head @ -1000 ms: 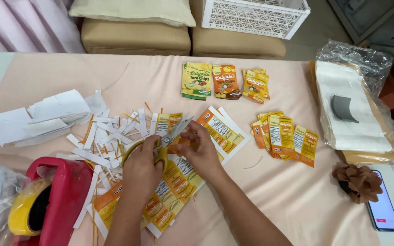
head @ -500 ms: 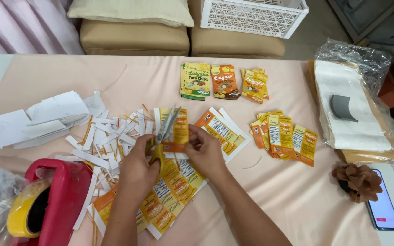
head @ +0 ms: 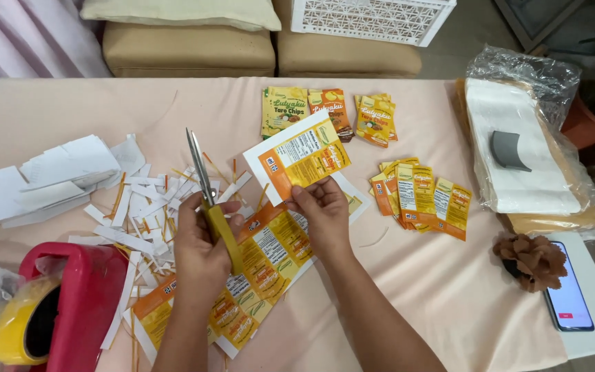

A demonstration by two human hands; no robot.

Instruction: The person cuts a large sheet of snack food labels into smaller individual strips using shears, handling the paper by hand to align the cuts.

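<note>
Your left hand (head: 204, 251) is closed around the yellow-handled scissors (head: 209, 196), blades shut and pointing up and away from you. Your right hand (head: 321, 210) pinches 1 cut label (head: 301, 158) by its lower edge, lifted above the uncut label sheets (head: 256, 275). Risk: the raised blade tip sits near the label and your right fingers; a careless swing could nick either. Paper strips (head: 149, 200) crowd the cutting area and could snag.

We have a single view, worn on the head, looking steeply down and forward over our own forearms at the worktop (head: 408, 324). It sits close, with cushioned seats (head: 187, 45) at twelve o'clock beyond the far edge.
</note>
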